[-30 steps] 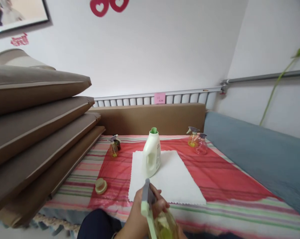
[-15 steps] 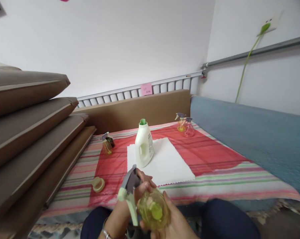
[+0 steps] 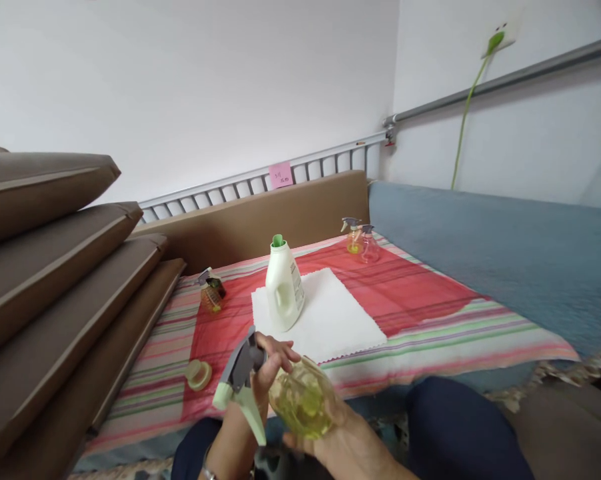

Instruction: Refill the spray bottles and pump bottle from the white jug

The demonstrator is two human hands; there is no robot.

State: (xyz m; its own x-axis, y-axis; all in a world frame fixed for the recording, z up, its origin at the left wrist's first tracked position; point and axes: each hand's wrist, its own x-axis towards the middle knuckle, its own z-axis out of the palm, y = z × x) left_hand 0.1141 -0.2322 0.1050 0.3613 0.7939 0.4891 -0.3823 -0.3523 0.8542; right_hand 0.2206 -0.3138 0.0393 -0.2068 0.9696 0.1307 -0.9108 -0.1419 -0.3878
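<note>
A clear spray bottle (image 3: 300, 403) with yellowish liquid is tilted in front of me, its grey and pale green trigger head (image 3: 240, 373) pointing left. My left hand (image 3: 271, 360) is closed about the neck, just beside the trigger head. Around the lower body of the bottle curls my right hand (image 3: 343, 427), thumb partly hidden. Just beyond them stands a white detergent jug (image 3: 283, 293), upright and uncapped, with a green spout in its mouth. A pale round cap (image 3: 198, 374) lies on the cloth to the left.
The jug rests on a white cloth (image 3: 335, 313) over a red and striped tablecloth (image 3: 430, 307). Two spray bottles (image 3: 369, 248) stand at the back right, dark amber bottles (image 3: 212, 295) at the left. Stacked brown cushions (image 3: 60, 287) rise on the left; a blue padded side (image 3: 480, 247) bounds the right.
The spray bottle has shifted slightly left and up with both hands, and its base has turned away more. My left fingers have moved over the neck. The view has swung somewhat right.
</note>
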